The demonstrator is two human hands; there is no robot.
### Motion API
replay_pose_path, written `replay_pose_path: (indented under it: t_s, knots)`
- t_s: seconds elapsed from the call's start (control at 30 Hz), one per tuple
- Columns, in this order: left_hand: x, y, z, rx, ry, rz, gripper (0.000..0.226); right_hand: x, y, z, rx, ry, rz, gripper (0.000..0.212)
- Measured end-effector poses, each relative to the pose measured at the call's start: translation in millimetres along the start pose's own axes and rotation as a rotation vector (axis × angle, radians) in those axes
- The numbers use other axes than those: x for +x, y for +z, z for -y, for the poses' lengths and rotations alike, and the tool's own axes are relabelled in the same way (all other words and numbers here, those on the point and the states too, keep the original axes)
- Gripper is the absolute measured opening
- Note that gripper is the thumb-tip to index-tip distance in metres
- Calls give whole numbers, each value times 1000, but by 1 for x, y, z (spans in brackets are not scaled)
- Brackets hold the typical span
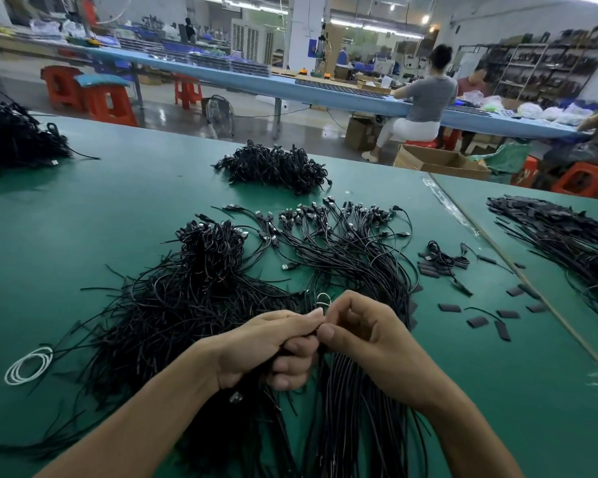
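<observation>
left hand [273, 346] gripping black cable bundle [353, 408], right hand [363, 343] pinching it

Black cable bundle [356, 426]: many thin wires bunched tight, low at 6 o'clock on green table [101, 208], strands trailing toward near edge.
</observation>
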State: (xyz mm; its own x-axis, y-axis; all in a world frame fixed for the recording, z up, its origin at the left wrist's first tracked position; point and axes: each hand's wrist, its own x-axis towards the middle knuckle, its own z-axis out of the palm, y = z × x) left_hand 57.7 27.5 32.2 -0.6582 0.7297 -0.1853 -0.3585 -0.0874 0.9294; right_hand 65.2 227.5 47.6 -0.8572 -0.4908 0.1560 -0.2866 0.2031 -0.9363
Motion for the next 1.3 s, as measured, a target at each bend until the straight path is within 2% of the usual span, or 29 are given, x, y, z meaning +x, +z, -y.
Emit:
replay_pose_path:
  t_s: [0.1, 0.23, 0.37, 0.43, 0.53, 0.67, 0.8, 0.9, 1.0, 1.07, 1.17, 1.23, 1.3]
  knots:
    - [2, -2, 7, 33, -22, -38, 51, 1, 3, -3, -108, 31, -5, 12]
    - [10, 0, 20, 111, 12, -213, 51, 0, 5, -10, -265, 102, -107, 15]
    - [14, 2, 26, 231, -43, -369, 53, 1, 12, -11, -365, 71, -127, 17]
    - [13, 4, 23, 81, -100, -399, 47, 3, 20, -10, -415, 21, -153, 17]
    - [12, 7, 16, -175, -109, -294, 52, 8, 28, -9, -462, -40, -244, 16]
    - [12, 4, 20, -183, -99, -212, 56, 15, 35, -7, -468, -154, -292, 13]
    - [20, -3, 29, -177, -85, -359, 69, 24, 34, -9, -407, -130, -293, 11]
    - [22, -12, 33, -161, -8, -519, 67, 32, 30, -15, -269, -61, -340, 7]
    - [20, -22, 27, -262, 114, -701, 65, 39, 33, -28, -117, 134, -396, 42]
    - [16, -27, 19, -383, 171, -770, 68, 42, 43, -40, -83, 262, -364, 52]
    - [12, -34, 12, -521, 226, -812, 70, 50, 53, -58, -245, 353, -407, 33]
    - [11, -36, 12, -550, 220, -816, 69, 55, 59, -63, -451, 399, -336, 23]
    - [12, -37, 13, -550, 200, -786, 68, 61, 66, -66, -560, 446, -274, 23]
